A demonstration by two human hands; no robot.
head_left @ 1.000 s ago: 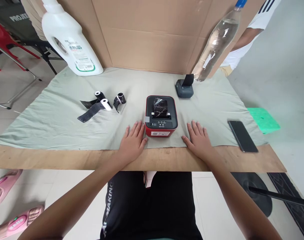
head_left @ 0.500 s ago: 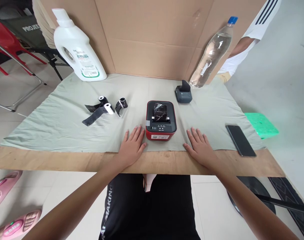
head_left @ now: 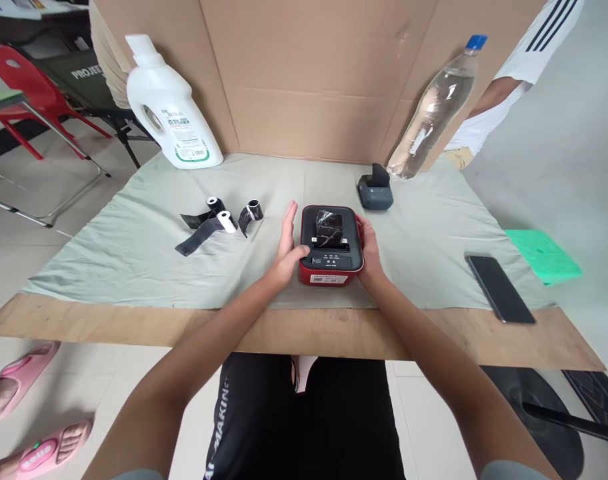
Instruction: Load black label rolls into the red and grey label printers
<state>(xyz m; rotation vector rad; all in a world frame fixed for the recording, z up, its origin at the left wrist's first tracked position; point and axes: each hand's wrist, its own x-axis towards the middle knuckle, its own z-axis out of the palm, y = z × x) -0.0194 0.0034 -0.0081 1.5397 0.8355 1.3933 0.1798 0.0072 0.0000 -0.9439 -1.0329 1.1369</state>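
On the tabletop [head_left: 304, 331], near its front edge, a red-and-black printer [head_left: 331, 248] sits between both hands, conveniently reachable. The left hand [head_left: 285, 257] is spread, thumb at the printer's top edge; the right hand [head_left: 369, 252] curves its fingers along the opposite side, their closure hidden. Beyond, rolls [head_left: 227, 222] and a small grey printer [head_left: 377, 197] lie apart, perhaps leaving room.

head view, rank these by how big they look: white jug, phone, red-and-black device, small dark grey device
1. White jug
2. Red-and-black device
3. Phone
4. Small dark grey device
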